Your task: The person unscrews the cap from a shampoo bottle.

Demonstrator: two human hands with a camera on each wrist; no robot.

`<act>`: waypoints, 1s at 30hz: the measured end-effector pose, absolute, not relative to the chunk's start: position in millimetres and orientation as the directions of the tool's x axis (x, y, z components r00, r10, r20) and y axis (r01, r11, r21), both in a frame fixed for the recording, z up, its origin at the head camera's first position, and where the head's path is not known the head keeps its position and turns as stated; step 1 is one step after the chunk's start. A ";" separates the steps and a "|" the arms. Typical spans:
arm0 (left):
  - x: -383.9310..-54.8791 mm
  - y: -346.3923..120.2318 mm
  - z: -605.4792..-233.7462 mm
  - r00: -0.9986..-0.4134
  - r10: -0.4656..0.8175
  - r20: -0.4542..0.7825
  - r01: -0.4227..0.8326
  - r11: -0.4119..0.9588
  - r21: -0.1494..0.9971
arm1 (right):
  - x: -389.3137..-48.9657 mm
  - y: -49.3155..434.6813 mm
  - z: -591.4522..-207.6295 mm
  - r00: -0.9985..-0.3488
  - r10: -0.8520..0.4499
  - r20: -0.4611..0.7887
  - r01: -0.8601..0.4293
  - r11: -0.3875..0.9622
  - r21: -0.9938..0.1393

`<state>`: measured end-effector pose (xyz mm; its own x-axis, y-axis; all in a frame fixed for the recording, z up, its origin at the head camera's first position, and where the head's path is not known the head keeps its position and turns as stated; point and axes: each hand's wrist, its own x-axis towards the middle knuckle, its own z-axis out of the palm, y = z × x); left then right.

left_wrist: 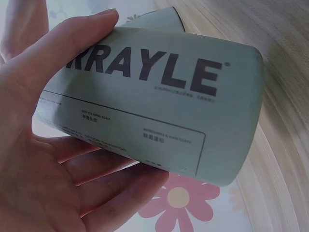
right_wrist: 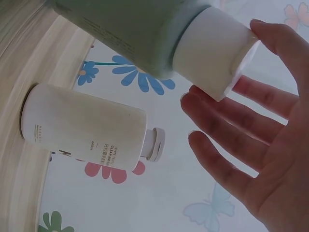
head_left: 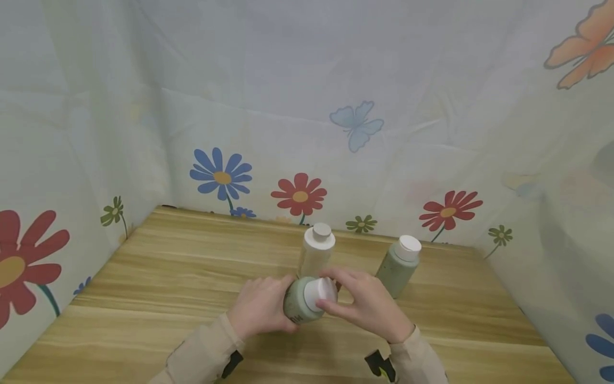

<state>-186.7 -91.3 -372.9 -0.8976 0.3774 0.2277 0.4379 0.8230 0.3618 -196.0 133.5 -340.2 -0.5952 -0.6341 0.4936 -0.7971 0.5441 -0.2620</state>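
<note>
A green shampoo bottle (head_left: 296,304) with a white cap (head_left: 318,292) is held tilted above the table, its cap toward the right. My left hand (head_left: 261,305) grips the bottle's body, thumb on one side and fingers on the other; dark lettering shows on the label (left_wrist: 145,63) in the left wrist view. At the cap, my right hand (head_left: 368,305) pinches with thumb and fingers. Seen from the right wrist, the thumb is at the cap's top edge and fingertips (right_wrist: 193,99) are at its underside. The cap looks closed.
Just behind the held bottle stands a white bottle (head_left: 316,253) with a narrow cap. A second green bottle (head_left: 398,269) with a white cap stands to the right, close to my right hand. The wooden table (head_left: 192,256) meets a flower-printed cloth (head_left: 268,122) at its back and sides.
</note>
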 end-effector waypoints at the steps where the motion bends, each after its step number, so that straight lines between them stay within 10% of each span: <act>1: -186.8 -91.2 -372.4 -0.898 0.378 0.224 0.437 0.822 0.365 | -196.5 133.8 -339.9 -0.580 -0.644 0.499 -0.807 0.534 -0.250; 16: -185.6 -91.1 -368.7 -0.904 0.375 0.204 0.426 0.820 0.381 | -200.1 138.1 -337.4 -0.373 -0.761 0.530 -0.919 0.381 -0.100; 24: -183.8 -91.2 -369.3 -0.902 0.376 0.213 0.432 0.816 0.385 | -193.2 136.1 -337.9 -0.610 -0.643 0.464 -0.788 0.556 -0.265; 30: -184.1 -90.7 -368.4 -0.899 0.378 0.220 0.436 0.818 0.376 | -193.3 135.9 -337.5 -0.635 -0.619 0.463 -0.766 0.584 -0.270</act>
